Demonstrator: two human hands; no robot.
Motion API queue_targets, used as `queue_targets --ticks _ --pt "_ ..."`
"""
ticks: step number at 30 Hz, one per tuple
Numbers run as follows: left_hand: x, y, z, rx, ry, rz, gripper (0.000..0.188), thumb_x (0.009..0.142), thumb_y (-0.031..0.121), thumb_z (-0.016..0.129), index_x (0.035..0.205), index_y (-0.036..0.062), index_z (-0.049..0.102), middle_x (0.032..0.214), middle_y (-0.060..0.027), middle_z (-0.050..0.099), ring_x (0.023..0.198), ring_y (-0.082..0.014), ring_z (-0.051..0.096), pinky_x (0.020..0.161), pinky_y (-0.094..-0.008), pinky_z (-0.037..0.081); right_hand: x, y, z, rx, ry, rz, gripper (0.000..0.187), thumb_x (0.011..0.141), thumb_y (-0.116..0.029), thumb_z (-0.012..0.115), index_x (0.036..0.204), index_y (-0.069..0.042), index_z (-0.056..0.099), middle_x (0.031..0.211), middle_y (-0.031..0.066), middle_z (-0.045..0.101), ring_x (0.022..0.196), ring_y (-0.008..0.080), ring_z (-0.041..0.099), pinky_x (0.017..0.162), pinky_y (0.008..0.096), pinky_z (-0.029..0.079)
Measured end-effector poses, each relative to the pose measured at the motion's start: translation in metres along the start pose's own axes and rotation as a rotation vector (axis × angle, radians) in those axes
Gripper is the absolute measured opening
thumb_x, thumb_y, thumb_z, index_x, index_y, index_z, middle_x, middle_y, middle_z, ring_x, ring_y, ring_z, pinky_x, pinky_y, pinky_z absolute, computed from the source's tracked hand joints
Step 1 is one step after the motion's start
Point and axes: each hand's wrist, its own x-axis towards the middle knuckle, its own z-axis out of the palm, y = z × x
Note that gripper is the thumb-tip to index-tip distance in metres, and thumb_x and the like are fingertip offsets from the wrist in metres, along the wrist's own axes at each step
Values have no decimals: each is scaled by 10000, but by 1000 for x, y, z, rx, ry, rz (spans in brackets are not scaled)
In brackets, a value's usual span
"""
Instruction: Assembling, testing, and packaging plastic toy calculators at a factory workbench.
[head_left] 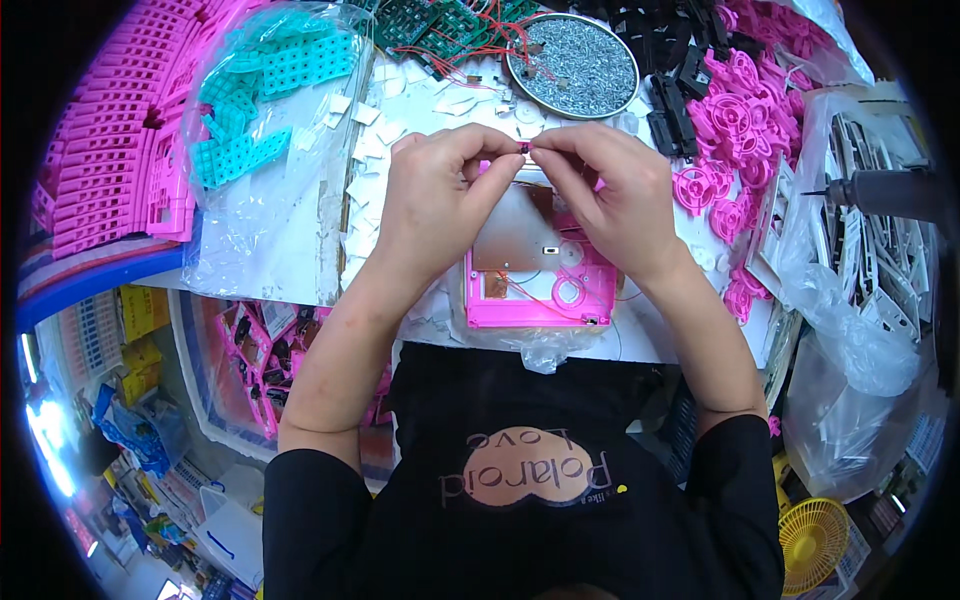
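Observation:
My left hand [435, 195] and my right hand [622, 195] meet fingertip to fingertip, both closed in a pinch. Between them is a tiny dark part [524, 148], too small to name. Just below lies a pink plastic housing [540, 318], partly hidden by my hands. It holds a silvery metal plate [510, 238] with a small slotted piece on it, a round clear disc [570, 253] and thin red wires. A crumpled bit of clear plastic [552, 350] sticks out at its near edge.
Far back stand a round tin of small metal screws [572, 66] and green circuit boards [435, 35]. Teal keypads [240, 150] and stacked pink housings [115, 150] are left. Pink ring parts [735, 110] are right, beside a dark pointed power screwdriver [880, 192].

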Motion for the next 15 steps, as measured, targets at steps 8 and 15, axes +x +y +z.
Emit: queue_targets --ticks 8,15 --pt "-2 -11 0 24 30 247 64 884 136 745 944 116 736 869 -7 730 769 -171 647 876 -374 349 -18 -11 -15 142 -166 135 375 846 -84 736 1217 -47 703 821 96 709 662 233 668 613 341 531" --pt "0 -12 -1 91 11 407 93 846 95 766 917 142 730 849 13 714 792 -165 631 880 -373 340 -18 -5 -28 97 -325 93 487 839 -84 717 1324 -83 665 838 105 713 702 251 700 617 333 538"
